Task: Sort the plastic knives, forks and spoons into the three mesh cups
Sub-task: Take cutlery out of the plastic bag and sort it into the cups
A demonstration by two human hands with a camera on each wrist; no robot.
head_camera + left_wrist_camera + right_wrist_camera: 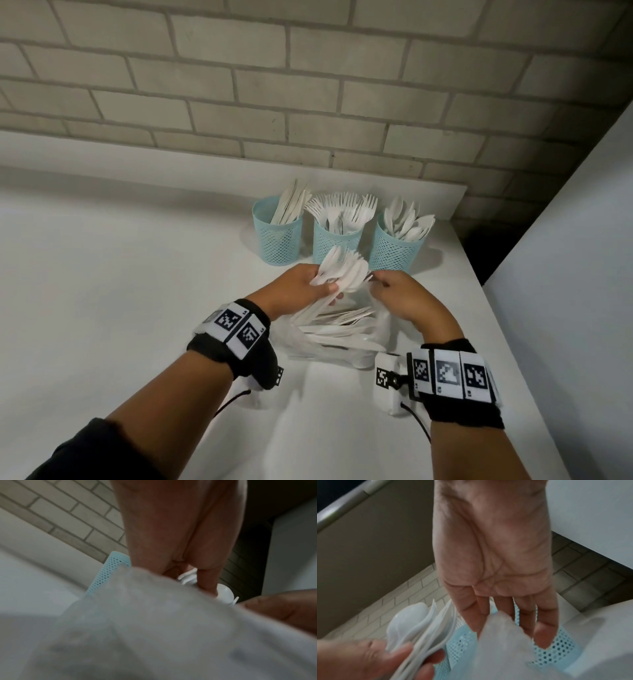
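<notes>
A white tabletop [120, 291] carries everything, its far edge against a brick wall. Near its far right corner three blue mesh cups stand in a row along the far edge: the left cup [278, 240] holds knives, the middle cup [334, 245] forks and the right cup [394, 251] spoons. Closer in from the cups, near the right edge, a loose pile of white plastic cutlery [339, 330] lies on a clear plastic bag [380, 325].

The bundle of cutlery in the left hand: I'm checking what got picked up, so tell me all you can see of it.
The bundle of cutlery is a fanned handful of white plastic pieces, mostly spoons with bowls pointing up and away toward the mesh cups, fork tines showing among them. The left hand grips it by the handles, thumb across them. It is held above the table, over the loose pile, in front of the middle cup. The right hand's fingertips reach its right edge; contact is unclear.
</notes>
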